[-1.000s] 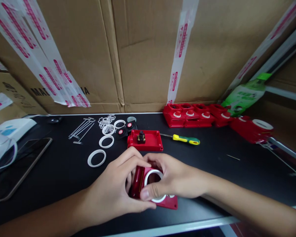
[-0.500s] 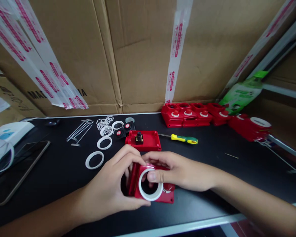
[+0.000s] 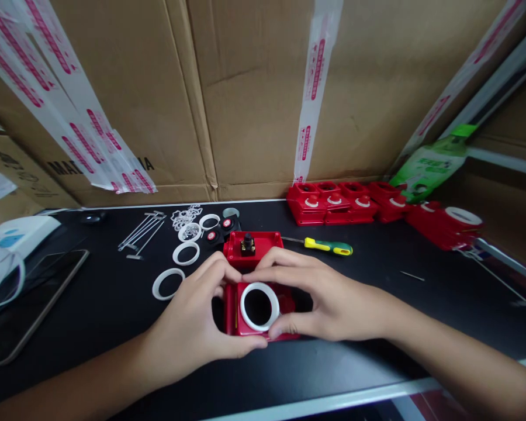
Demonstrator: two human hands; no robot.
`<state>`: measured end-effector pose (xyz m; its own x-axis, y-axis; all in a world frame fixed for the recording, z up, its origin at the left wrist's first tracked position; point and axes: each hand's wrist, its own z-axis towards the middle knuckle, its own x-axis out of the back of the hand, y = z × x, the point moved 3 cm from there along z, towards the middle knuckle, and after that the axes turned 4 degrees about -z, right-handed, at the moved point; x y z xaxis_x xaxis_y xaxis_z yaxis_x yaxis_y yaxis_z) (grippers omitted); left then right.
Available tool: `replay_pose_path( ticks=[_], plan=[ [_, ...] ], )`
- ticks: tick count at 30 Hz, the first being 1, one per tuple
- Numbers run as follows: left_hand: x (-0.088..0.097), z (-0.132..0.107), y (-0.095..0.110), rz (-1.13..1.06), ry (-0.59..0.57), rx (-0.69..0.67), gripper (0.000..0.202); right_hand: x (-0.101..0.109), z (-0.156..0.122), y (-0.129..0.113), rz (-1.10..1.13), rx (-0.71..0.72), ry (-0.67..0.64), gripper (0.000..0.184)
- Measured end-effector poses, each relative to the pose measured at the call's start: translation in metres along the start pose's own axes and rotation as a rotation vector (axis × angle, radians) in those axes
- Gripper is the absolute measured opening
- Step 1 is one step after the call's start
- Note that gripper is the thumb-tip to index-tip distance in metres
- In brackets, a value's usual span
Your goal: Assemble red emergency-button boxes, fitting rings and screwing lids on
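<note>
A red plastic housing (image 3: 241,333) lies on the black table in front of me, with a white ring (image 3: 244,313) around its round dark opening. My left hand (image 3: 201,310) grips the housing from the left, thumb at the near edge and fingers at the far edge. From the right, my right hand (image 3: 319,295) curves around the same housing, its thumb by the ring's lower right and its fingers at the far side. Just beyond the hands sits an open red box half (image 3: 267,241) holding a black switch (image 3: 247,244).
Loose white rings (image 3: 186,254), thin metal rods (image 3: 142,231) and a chain (image 3: 186,216) lie left. A green-yellow screwdriver (image 3: 328,246) lies right, before several red housings (image 3: 346,216). A phone (image 3: 39,292) is far left; a green bottle (image 3: 433,164) stands back right.
My right thumb has come out of the ring's opening to its lower right edge. The red housing has shifted slightly away from me and turned straighter.
</note>
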<state>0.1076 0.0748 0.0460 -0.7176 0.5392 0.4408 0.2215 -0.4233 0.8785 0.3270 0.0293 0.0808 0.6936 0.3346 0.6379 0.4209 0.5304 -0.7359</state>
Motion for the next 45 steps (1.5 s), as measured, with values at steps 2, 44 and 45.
replay_pose_path(
  ticks=[2, 44, 45],
  plan=[
    [-0.002, -0.002, -0.002, 0.066, 0.002, 0.005, 0.058, -0.002, -0.001, -0.001, -0.060, 0.010, -0.009, 0.054],
    [-0.026, -0.010, -0.001, 0.357, 0.084, -0.119, 0.061, -0.049, -0.004, -0.021, -0.574, -0.093, -0.015, 0.036],
    [-0.026, -0.010, -0.002, 0.363, 0.090, -0.121, 0.061, -0.053, -0.004, -0.019, -0.595, -0.104, 0.013, 0.036]
  ],
)
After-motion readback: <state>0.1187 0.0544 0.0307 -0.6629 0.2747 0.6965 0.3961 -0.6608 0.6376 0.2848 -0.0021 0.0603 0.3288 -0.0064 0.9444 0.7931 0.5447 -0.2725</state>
